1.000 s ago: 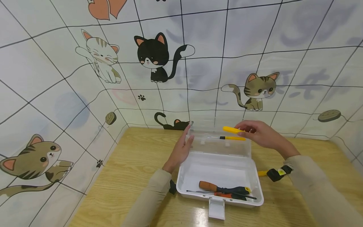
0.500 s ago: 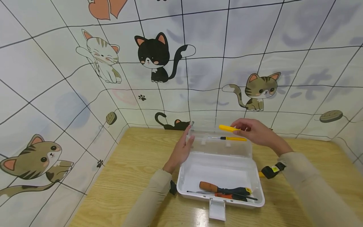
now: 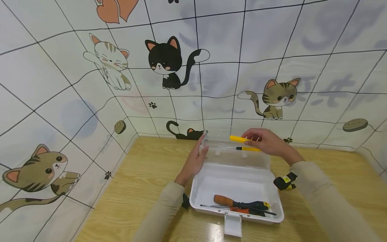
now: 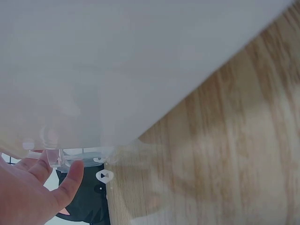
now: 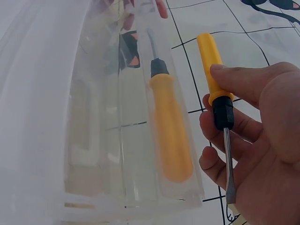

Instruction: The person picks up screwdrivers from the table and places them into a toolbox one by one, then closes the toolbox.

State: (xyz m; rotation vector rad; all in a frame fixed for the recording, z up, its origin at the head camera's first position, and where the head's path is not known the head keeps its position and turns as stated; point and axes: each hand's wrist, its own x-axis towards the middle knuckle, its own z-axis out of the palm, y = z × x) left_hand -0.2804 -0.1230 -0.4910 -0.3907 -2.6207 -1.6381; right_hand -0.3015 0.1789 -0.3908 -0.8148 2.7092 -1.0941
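Probably mid-placement, the right hand (image 3: 266,141) clamped a yellow screwdriver (image 5: 222,112) beside the clear lid (image 3: 235,160).
The left hand (image 3: 194,163), grip apart, touched that lid; careful aligning seemed next.

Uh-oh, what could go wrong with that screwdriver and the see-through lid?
The yellow-handled metal screwdriver could slip and drop, because the bare right hand pinches it by the handle and no slot holds it.

Its flat silver metal tip points back along the palm, so it might poke the skin.

The raised clear plastic lid could perhaps swing if the bare left hand at its edge moved away.
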